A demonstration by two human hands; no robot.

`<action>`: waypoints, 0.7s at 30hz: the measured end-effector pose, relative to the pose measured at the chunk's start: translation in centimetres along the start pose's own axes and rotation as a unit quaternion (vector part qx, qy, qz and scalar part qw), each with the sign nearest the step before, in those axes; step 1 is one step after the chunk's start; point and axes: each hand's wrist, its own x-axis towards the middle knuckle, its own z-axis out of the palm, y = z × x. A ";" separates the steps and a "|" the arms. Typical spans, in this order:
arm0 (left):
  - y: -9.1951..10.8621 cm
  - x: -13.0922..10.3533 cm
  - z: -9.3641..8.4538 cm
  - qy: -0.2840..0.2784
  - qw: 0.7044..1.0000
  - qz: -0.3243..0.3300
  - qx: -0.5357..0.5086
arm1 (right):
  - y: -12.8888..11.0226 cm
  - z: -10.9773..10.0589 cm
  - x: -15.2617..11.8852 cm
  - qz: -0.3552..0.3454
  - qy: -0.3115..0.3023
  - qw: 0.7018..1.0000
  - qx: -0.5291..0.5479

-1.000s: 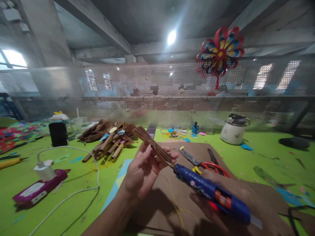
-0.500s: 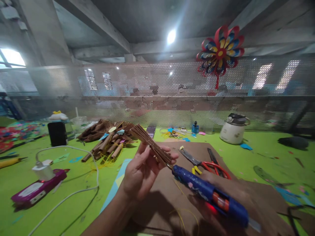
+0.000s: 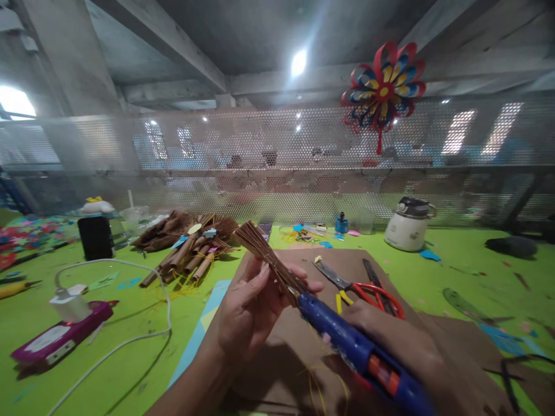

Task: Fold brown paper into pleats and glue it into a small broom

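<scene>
My left hand [image 3: 255, 306] is closed round a bundle of thin brown paper strips [image 3: 264, 254], tied near the middle, its fanned end pointing up and left. In my right hand [image 3: 385, 335], partly blurred, is a blue hot glue gun [image 3: 338, 335] with an orange-red part showing in its side. The gun's nozzle meets the lower end of the bundle; the exact contact is hidden. Beneath both hands lies a brown cardboard sheet [image 3: 299, 352] with yellow thread on it. Red-handled scissors [image 3: 377, 294] rest just beyond my right hand.
Rolled brown paper tubes [image 3: 182, 260] lie in a pile at the back left. A purple power strip [image 3: 60, 335] with a white cable [image 3: 167, 312] sits at left, near a phone [image 3: 96, 238]. A white jug [image 3: 407, 226] stands at the back right; a paper flower [image 3: 384, 91] hangs above.
The glue gun has moved slightly left, its nozzle now up against the bundle's lower end. The bundle has shifted a little to the right. The camera view has turned slightly.
</scene>
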 end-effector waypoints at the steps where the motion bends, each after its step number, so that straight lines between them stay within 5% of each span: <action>1: 0.0 0.0 0.0 0.002 1.000 -0.002 -0.001 | 0.2 -0.3 0.2 -0.013 -0.023 1.000 0.007; 5: 0.0 0.0 0.0 0.009 1.000 0.001 -0.006 | 0.8 -2.0 0.4 -0.103 -0.133 0.984 0.060; 21: -0.7 0.0 0.4 -0.009 1.000 -0.017 0.014 | 1.0 -1.2 0.0 -0.076 -0.108 0.991 0.013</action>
